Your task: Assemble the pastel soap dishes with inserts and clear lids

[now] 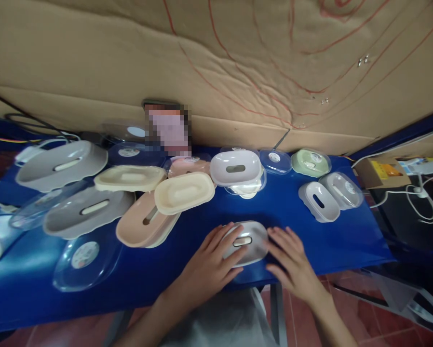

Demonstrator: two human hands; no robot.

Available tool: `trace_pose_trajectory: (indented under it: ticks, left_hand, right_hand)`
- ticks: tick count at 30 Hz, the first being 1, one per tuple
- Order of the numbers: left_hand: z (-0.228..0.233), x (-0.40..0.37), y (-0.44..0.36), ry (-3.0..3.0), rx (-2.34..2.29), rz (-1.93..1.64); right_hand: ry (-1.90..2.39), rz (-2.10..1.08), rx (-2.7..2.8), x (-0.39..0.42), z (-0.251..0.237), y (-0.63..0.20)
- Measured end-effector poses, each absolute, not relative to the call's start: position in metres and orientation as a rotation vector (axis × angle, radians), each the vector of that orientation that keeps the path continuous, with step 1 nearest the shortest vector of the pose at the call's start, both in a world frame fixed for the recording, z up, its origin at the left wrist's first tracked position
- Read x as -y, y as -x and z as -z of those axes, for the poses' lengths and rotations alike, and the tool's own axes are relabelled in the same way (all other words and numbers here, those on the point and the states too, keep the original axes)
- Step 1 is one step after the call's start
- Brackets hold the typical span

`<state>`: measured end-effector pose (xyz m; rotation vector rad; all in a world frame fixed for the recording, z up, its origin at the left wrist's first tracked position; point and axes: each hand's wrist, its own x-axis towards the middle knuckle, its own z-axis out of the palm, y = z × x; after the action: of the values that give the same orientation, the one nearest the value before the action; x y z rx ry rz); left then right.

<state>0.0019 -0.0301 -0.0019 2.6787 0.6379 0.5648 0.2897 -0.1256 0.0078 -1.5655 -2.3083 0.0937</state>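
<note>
A small grey oval dish [254, 248] with a white insert in its middle slot sits near the table's front edge. My left hand [216, 258] lies over its left side, fingers stretched out and apart, seemingly touching the rim. On the other side, my right hand [289, 258] is open at the dish's right edge, with fingertips close to the rim; I cannot tell if they touch it. Beyond my hands, a white oval dish [234, 168] with an open slot rests on a clear lid. A cream oval tray [184, 193] lies across a peach slotted dish [135, 226].
Larger grey dishes [62, 166], another cream tray [129, 178] and clear lids [86, 253] crowd the left. On the right stand a pale slotted dish [319, 202], a lidded grey dish [343, 190] and a lidded green dish [310, 162]. Brown paper [111, 62] covers the back.
</note>
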Motion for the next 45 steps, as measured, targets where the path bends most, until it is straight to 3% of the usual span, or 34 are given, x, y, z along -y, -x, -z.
trace_pose_trajectory:
  ticks: [5,9,17,29,33,38,45]
  left_hand:
    - [0.008,0.030,0.019,-2.614,-0.743,-0.566]
    - [0.010,0.034,0.035,-2.557,-0.875,-0.646]
    - [0.016,0.036,0.053,-2.403,-0.923,-0.744]
    - [0.021,0.030,0.051,-2.409,-0.862,-0.773]
    - [0.019,0.031,0.051,-2.391,-0.863,-0.765]
    - [0.017,0.033,0.056,-2.210,-0.927,-0.664]
    - [0.031,0.032,0.061,-2.002,-0.881,-0.630]
  right_hand:
    - [1.816,0.157,1.865,0.102,-0.016,-0.326]
    - [1.632,0.116,2.172,0.054,-0.017,-0.314]
    - [1.528,0.444,2.374,-0.023,-0.004,-0.310]
    - [1.617,-0.081,2.309,-0.075,-0.003,-0.311]
    - [1.607,-0.060,2.342,-0.100,-0.015,-0.318]
    - [1.616,0.267,2.023,-0.045,-0.044,-0.322]
    - [1.507,-0.126,2.244,0.115,-0.020,-0.257]
